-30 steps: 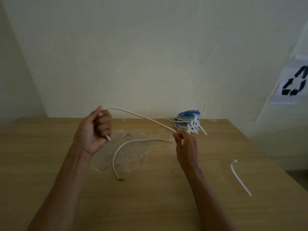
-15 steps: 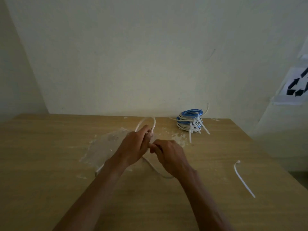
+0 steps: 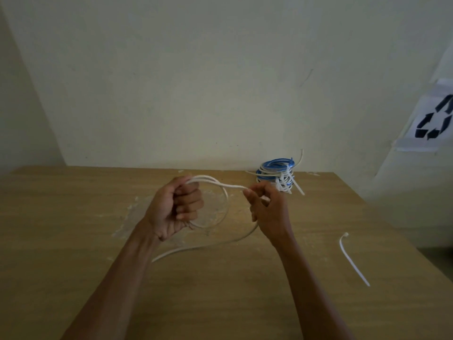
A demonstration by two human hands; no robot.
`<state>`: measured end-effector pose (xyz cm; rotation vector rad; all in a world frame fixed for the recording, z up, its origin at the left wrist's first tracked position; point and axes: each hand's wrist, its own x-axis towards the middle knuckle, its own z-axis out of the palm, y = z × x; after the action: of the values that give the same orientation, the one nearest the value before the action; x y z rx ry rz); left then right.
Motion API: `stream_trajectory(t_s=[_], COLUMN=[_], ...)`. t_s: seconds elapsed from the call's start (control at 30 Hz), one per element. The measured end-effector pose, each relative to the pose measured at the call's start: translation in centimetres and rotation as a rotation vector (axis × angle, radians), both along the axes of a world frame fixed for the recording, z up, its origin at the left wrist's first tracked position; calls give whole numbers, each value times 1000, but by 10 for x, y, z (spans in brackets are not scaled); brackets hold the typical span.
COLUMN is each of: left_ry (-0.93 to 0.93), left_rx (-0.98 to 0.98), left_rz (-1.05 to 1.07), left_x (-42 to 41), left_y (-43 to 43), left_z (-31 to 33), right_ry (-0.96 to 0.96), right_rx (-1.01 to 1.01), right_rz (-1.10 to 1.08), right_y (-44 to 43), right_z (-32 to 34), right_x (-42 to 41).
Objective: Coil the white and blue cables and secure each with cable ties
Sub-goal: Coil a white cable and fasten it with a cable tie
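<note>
Both bare forearms reach in from the bottom edge and meet above the middle of the table (image 3: 73,217). The left hand (image 3: 175,207) is raised in a fist, thumb side up and fingers curled toward the right. Its grip is fully closed round the white cable (image 3: 230,186), which is gathered there into a round loop that hangs to the right of the fist and below it.

From the top of the fist the cable crosses to the right hand (image 3: 269,209), held at about the same height and near the left. The right hand's grip is a tight pinch of thumb against fingertips on the cable, with the other fingers curled in. Below this hand the rest of the cable sweeps down onto the table and runs left until it passes under the left forearm.

At the far edge of the table, just behind the right hand, sits a bundle of blue and white cable (image 3: 275,169), coiled and bound with white ties whose tails stick out. A single loose cable tie (image 3: 353,260) lies flat on the table to the right, well apart from both hands.

The table is light brown wood with a pale, scuffed patch (image 3: 132,209) beneath the left hand. Behind it stands a plain cream wall (image 3: 196,82), and at the right edge hangs a white sign (image 3: 434,121) with a black recycling symbol.
</note>
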<state>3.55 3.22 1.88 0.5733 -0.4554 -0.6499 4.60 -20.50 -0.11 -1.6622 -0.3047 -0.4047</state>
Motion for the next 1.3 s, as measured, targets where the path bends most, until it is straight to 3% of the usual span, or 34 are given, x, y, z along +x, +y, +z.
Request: stream_trajectory(t_s=[0.07,0.13,0.2,0.27,0.37,0.47,0.57,0.73,0.87,0.97,1.07,1.13,1.3], left_ry=[2,26,57,97,155,140,141,144,97,122,208,239,275], left_rx=[-150,-231,-312,-381,-405,-242,-82,-27,82,-34,-284,-491,-672], left_rz=[-58,-35,21,108,259,482,675,738,816,740,662,540,449], left_x=[5,7,7,10,16,16,9,6,0,0,5,11,12], left_y=[13,28,42,49,46,33,21,-2,-20,-9,22,38,50], left_z=[1,-2,-11,-22,-34,-33,-28,-26,-25,-23,-36,-51,-64], right_ry=[57,142,153,39,-168,-39,-2,-7,-1,27,-105,-169,10], right_rx=[-208,-258,-154,-137,-501,-765,-855,-921,-798,-729,-883,-882,-809], right_rz=[175,240,125,-135,-365,-369,-222,83,265,250,-84,-265,-264], right_y=[-3,-6,-10,-12,-9,-6,0,28,37,29,16,14,13], right_z=[-2,-3,-2,-5,-13,-8,-2,2,6,12,10,8,14], right_x=[-3,-3,2,8,7,1,-5,-23,-32,-32,-25,-23,-21])
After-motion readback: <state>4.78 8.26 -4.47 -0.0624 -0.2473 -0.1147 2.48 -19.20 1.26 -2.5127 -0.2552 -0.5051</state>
